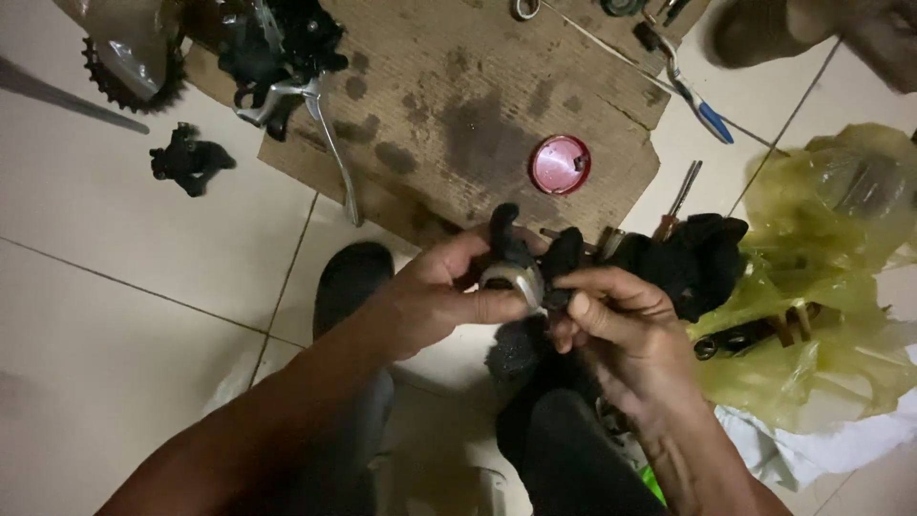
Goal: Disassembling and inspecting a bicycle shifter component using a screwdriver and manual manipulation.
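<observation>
Tiled floor [115, 315], bare at left; left hand [435, 296], right hand [621, 320] each grip black part [521, 263], probably bike shifter, near cardboard [458, 115] edge.

1. The left hand [435, 296] pinches a small black-and-silver metal part [513, 268] with thumb and fingers [497, 306].
2. The right hand [621, 334] grips the same part's right side.
3. Far behind lies an oil-stained brown cardboard sheet [458, 105] bearing a round pink lid [560, 163].
4. A crumpled yellow plastic bag [821, 287] sits right.
</observation>
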